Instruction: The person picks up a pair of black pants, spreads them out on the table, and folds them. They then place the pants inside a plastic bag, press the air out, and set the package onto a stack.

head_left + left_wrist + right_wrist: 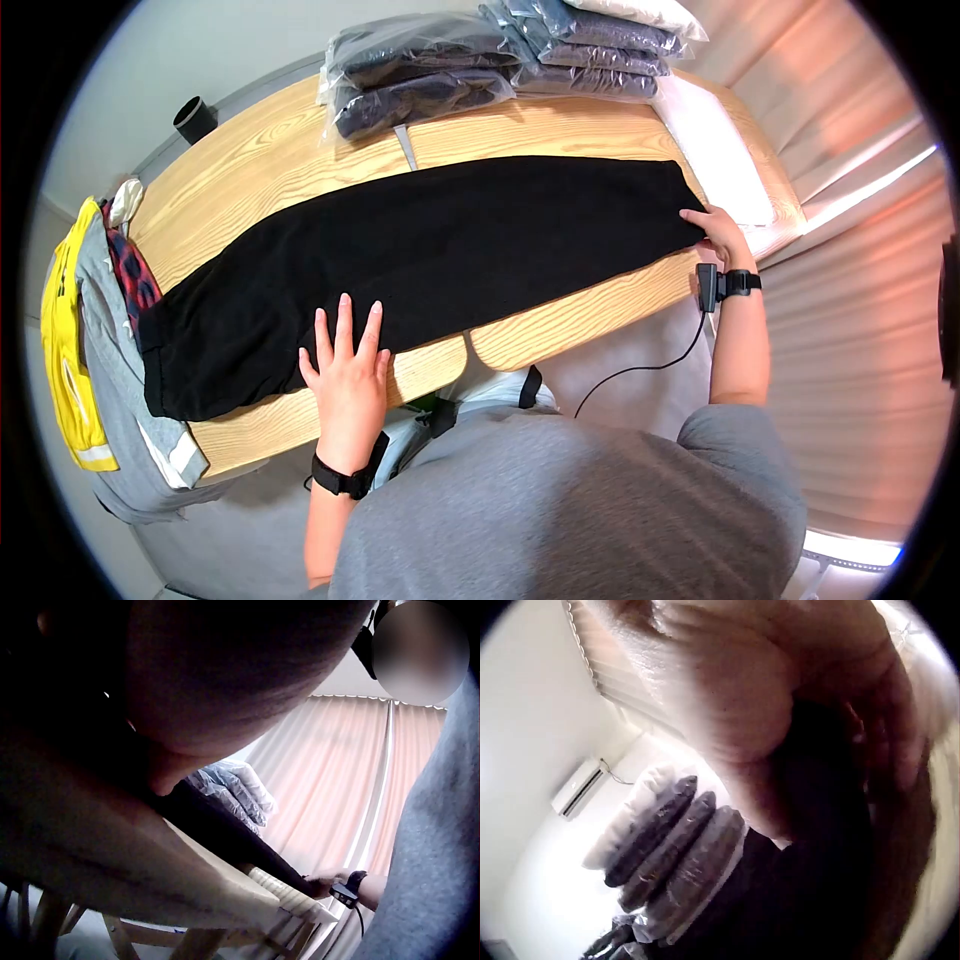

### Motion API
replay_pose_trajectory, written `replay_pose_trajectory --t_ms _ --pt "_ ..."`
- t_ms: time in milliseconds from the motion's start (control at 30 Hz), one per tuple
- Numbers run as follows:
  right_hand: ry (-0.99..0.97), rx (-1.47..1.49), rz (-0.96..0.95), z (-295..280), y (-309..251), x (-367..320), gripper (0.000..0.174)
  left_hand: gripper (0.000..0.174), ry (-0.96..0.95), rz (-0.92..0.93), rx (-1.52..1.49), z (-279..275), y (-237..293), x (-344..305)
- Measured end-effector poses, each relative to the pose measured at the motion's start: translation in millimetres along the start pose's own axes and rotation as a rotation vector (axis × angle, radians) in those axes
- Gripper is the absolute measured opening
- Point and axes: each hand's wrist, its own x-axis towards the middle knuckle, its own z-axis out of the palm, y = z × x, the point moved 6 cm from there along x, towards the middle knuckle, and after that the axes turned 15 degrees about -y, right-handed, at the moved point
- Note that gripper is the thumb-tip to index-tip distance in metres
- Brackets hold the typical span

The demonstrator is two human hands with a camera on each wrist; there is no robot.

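A pair of black trousers (450,240) lies folded lengthwise across the table, its wider end at the left and its narrower leg end at the right. My left hand (346,385) rests flat on the near edge of the cloth, fingers straight and spread. At the far right corner my right hand (722,230) pinches the leg end, thumb on top and fingers underneath. From the right wrist view, the same hand (780,697) curls round the dark cloth. The left wrist view shows the left hand (225,682) dark and close up.
Bagged folded clothes (430,85) are stacked along the table's back edge. Yellow (75,350) and grey (110,320) garments hang over the left end. A white sheet (715,150) lies at the right, near the curtain (850,330). A black cup (195,120) stands at back left.
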Motion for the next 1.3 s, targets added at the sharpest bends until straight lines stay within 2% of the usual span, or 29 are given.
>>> replay_pose_trajectory --t_ms 33,67,100,167,233,300,367,433,500,567,667,700,767,800,867,900,1000,1133,1233,1300 --pt "-0.070 0.249 -0.156 2 -3 2 0.032 0.053 -0.001 0.000 -0.001 0 0 0" --pt "-0.093 0.351 -0.224 0 -5 2 0.031 0.053 -0.005 0.002 0.001 -1 0 -1" --pt "-0.088 0.351 -0.222 1 5 7 0.031 0.053 -0.007 0.006 0.000 -1 0 -2" --pt "0.097 0.440 -0.136 -7 46 25 0.031 0.053 0.002 0.004 -0.004 -2 0 -1" --pt "0.233 0.367 -0.123 -4 51 21 0.036 0.052 -0.007 -0.005 -0.005 -1 0 -1" --pt "0.240 0.505 -0.229 4 45 13 0.034 0.051 0.001 0.003 -0.010 -2 1 -1" --pt "0.173 0.871 -0.323 15 44 11 0.032 0.051 0.003 -0.016 0.009 -1 1 -1" --pt "0.123 1.182 -0.333 34 35 -3 0.031 0.051 -0.004 -0.016 0.000 0 1 0" --pt "-0.037 1.329 -0.369 43 44 0 0.033 0.050 -0.005 -0.019 0.007 1 1 -1" --pt "-0.075 1.327 -0.383 61 34 -10 0.035 0.049 -0.010 -0.019 0.019 1 2 0" --pt "-0.254 1.377 -0.325 86 21 -15 0.038 0.050 -0.012 -0.017 0.021 1 2 0" --pt "-0.254 1.379 -0.325 86 25 -11 0.038 0.051 -0.017 -0.022 0.012 2 1 0" --pt "-0.215 1.521 -0.176 88 40 -3 0.036 0.050 -0.018 -0.023 0.026 1 2 0" --pt "-0.223 1.519 -0.175 89 39 0 0.036 0.049 -0.018 -0.028 0.037 0 2 0" --pt "-0.072 1.491 -0.130 87 46 3 0.033 0.049 -0.019 -0.033 0.032 -1 3 0" --pt "-0.079 1.489 -0.130 92 42 3 0.033 0.050 -0.023 -0.029 0.030 -1 3 0" --pt "0.141 1.272 -0.248 84 35 1 0.030 0.050 -0.017 -0.030 0.026 0 2 0" --pt "0.144 1.273 -0.291 72 41 18 0.031 0.050 -0.013 -0.028 0.020 0 2 -1" --pt "0.197 0.947 -0.430 59 5 6 0.035 0.051 0.011 -0.018 0.005 0 1 -1" --pt "0.324 0.635 -0.559 73 -53 -32 0.037 0.051 0.021 -0.010 -0.009 -1 0 -2"
